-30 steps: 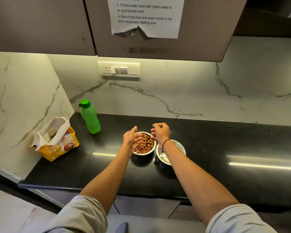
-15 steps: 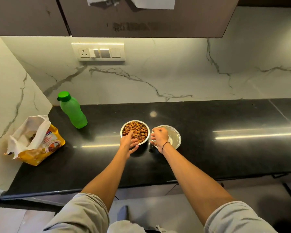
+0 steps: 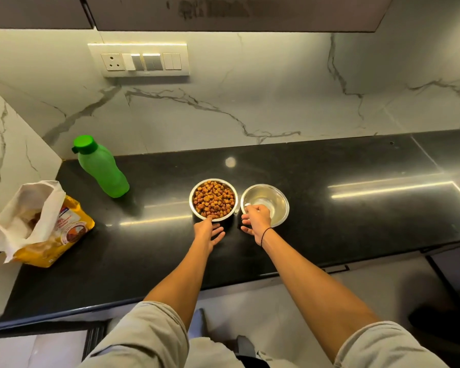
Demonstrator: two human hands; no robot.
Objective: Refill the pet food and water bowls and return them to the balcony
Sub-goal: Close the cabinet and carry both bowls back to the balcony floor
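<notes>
Two steel bowls stand side by side on the black counter. The food bowl on the left is full of brown kibble. The water bowl on the right holds a little clear water. My left hand is at the food bowl's near rim, thumb on the rim and fingers against its side. My right hand grips the water bowl's near rim, with the thumb inside and the fingers outside. Both bowls rest on the counter.
A green bottle with its cap on stands at the back left. An open yellow pet food bag lies in the left corner. A marble wall with a switch panel rises behind, and cabinets hang above.
Both hands have drawn back from above the bowls to their near rims and taken hold. The camera has tilted down and moved back from the counter.
</notes>
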